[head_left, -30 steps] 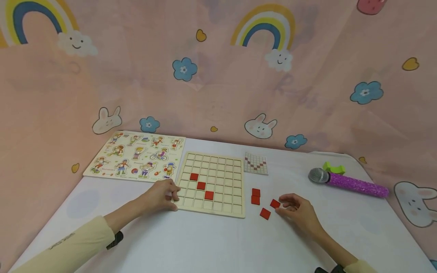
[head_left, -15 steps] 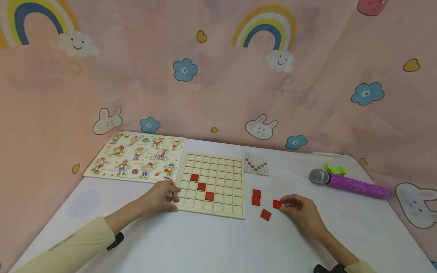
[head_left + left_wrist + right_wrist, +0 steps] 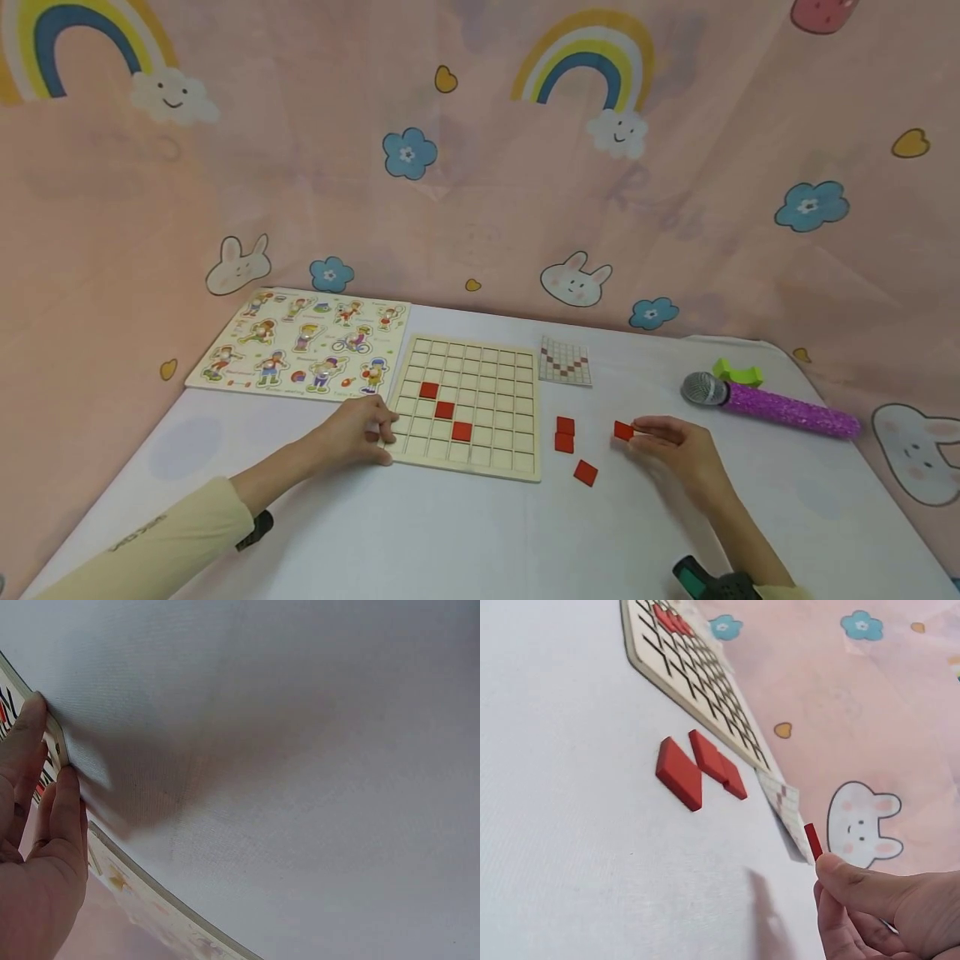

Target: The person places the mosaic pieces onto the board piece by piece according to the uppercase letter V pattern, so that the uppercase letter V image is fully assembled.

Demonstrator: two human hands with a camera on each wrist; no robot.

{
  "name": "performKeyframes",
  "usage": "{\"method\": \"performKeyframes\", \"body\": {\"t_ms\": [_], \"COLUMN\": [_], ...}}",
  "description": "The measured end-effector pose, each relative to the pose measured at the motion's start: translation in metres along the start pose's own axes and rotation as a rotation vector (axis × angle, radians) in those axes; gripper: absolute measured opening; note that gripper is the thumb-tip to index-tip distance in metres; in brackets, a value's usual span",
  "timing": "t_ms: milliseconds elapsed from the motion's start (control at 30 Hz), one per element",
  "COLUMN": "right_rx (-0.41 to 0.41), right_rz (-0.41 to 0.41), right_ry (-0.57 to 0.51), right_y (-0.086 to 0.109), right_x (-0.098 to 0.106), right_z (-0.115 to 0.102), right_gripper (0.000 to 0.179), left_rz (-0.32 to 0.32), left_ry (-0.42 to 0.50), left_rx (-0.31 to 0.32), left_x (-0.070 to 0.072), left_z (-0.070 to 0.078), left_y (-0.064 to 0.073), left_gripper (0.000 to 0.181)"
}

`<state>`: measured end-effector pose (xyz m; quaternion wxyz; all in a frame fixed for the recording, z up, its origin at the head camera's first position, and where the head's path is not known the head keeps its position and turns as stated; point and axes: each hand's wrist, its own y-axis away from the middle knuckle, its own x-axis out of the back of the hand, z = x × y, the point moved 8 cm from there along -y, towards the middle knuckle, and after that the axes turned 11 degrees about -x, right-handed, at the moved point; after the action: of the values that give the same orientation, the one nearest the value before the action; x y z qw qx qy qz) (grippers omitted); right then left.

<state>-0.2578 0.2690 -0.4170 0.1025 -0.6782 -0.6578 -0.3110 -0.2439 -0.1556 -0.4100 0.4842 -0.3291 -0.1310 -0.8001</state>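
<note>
A wooden grid board [image 3: 487, 367] lies mid-table with three red tiles [image 3: 445, 409] set in a diagonal. My left hand [image 3: 360, 433] rests at the board's near-left corner, fingers curled on its edge [image 3: 56, 746]. My right hand [image 3: 675, 450] pinches one red square tile [image 3: 623, 430] just above the cloth; the same tile [image 3: 813, 841] shows edge-on at my fingertips in the right wrist view. Three loose red tiles [image 3: 573, 446] lie on the white cloth between board and right hand, and these tiles [image 3: 697, 766] lie near the board's edge [image 3: 682, 690].
A picture peg puzzle [image 3: 300, 343] lies at the far left. A small pattern card [image 3: 564, 361] sits behind the board. A purple microphone [image 3: 772, 404] and a green block [image 3: 735, 370] lie at the right. Pink patterned cloth [image 3: 480, 167] hangs behind the table.
My right hand closed on one loose red tile, lifted it and drew it slightly right and away. The left hand has stayed at the board's corner.
</note>
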Motion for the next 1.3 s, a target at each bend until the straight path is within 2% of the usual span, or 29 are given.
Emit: {"method": "performKeyframes", "body": {"t_ms": [167, 300, 467, 800, 1300], "right_rx": [-0.009, -0.005, 0.024, 0.021, -0.006], "right_rz": [-0.002, 0.002, -0.018, -0.072, -0.075], "right_ry": [-0.043, -0.054, -0.057, -0.112, -0.163], "right_y": [-0.001, -0.003, -0.006, -0.015, -0.03], "right_x": [0.002, 0.001, -0.005, -0.027, -0.067], "right_z": [-0.004, -0.008, -0.017, -0.035, -0.061], "right_gripper": [0.048, 0.048, 0.046, 0.047, 0.04], "left_rz": [0.0, -0.005, -0.008, -0.013, -0.015], "left_ry": [0.001, 0.0, 0.001, -0.017, -0.009], "left_rx": [-0.009, -0.039, -0.056, -0.048, -0.033], "left_x": [0.0, 0.0, -0.001, -0.001, -0.001], "left_z": [0.0, 0.002, 0.003, 0.001, 0.0], "left_y": [0.0, 0.0, 0.001, -0.001, -0.002], "left_gripper": [0.024, 0.022, 0.021, 0.022, 0.021]}}
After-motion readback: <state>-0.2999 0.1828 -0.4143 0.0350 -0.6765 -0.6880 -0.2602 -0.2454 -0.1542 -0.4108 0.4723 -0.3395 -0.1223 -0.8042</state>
